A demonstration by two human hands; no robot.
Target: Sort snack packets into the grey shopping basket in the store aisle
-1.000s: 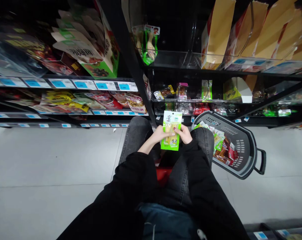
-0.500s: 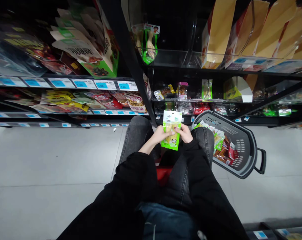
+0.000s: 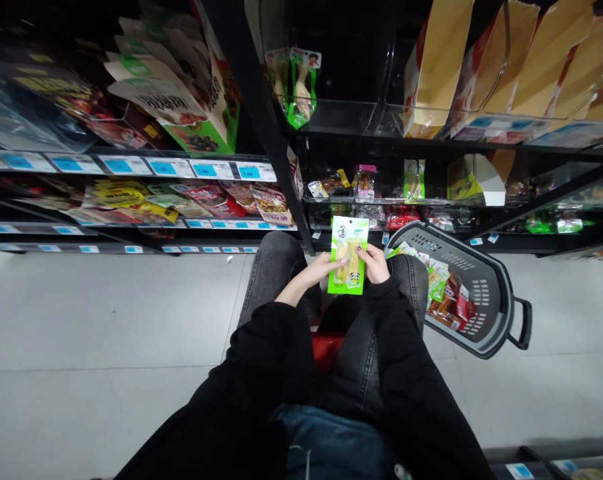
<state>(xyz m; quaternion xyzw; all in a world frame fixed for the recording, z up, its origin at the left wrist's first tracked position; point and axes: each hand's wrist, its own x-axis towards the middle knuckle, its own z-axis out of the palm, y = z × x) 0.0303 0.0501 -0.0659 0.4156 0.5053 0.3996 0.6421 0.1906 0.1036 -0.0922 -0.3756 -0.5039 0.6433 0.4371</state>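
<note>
Between my knees, both hands hold a green and white snack packet (image 3: 349, 233) with a panda picture near its bottom edge and pale yellow food showing through. My left hand (image 3: 322, 268) grips its left side, thumb across the front. On the right side, my right hand (image 3: 376, 264) pinches it, with the thumb on the front face; the fingers behind the packet are hidden. A grey shopping basket (image 3: 498, 293) stands on the floor by my right knee. In it lie several packets, some green (image 3: 437, 280), others red and brown (image 3: 456, 307).
Black shelves with clear plastic fronts (image 3: 351, 117) rise ahead, holding snack bags and open cardboard boxes (image 3: 438, 73). A shelf upright (image 3: 261, 100) divides left from right. Price labels (image 3: 256, 171) line the left shelves. Pale floor tiles (image 3: 106, 307) lie around me; another shelf edge (image 3: 521, 470) is at lower right.
Both hands have shifted slightly right and up with the packet, which now stands straighter. The basket and shelf goods have not moved.
</note>
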